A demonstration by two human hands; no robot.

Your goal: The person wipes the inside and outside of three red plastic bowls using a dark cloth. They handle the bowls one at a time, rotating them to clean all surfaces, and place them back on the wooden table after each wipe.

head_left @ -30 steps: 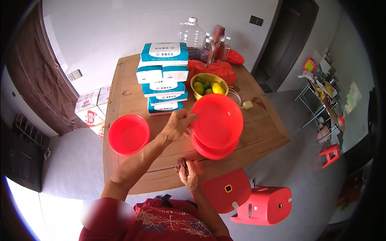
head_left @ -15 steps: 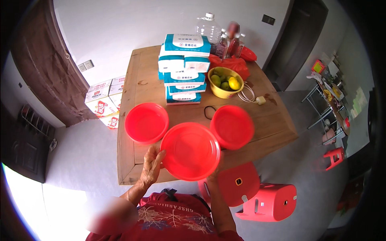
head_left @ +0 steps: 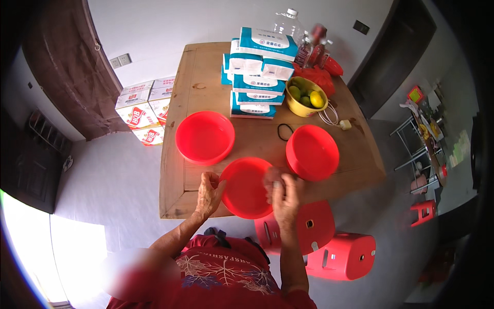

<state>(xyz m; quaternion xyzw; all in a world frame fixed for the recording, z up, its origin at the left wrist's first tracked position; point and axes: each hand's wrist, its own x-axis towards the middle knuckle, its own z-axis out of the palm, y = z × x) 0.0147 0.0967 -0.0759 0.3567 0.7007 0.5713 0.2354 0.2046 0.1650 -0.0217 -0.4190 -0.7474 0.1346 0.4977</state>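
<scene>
A round red bowl (head_left: pixel 247 189) is in the middle, at the front edge of the wooden table (head_left: pixel 193 172). My left hand (head_left: pixel 208 195) is at its left rim, thumb against the rim and fingers curled beside it. Over the bowl's right rim is my right hand (head_left: pixel 286 200), its fingers smeared by motion, so whether it touches the bowl is unclear. Behind these, a second red bowl (head_left: pixel 205 137) sits to the left and a third red bowl (head_left: pixel 313 153) to the right. Nothing shows inside any of the three.
Stacked tissue packs (head_left: pixel 257 82) stand at the back, beside a yellow bowl (head_left: pixel 299 109) of green and yellow fruit. Bottles (head_left: pixel 311 51), a white cable (head_left: pixel 329 117) and a black loop (head_left: pixel 280 133) lie around. Red stools (head_left: pixel 342 257) stand at front right, cartons (head_left: pixel 139 110) at left.
The middle bowl looks lower and smaller now, nearer the tabletop. My right hand has come up into view at its right rim. The whole view has shifted slightly.
</scene>
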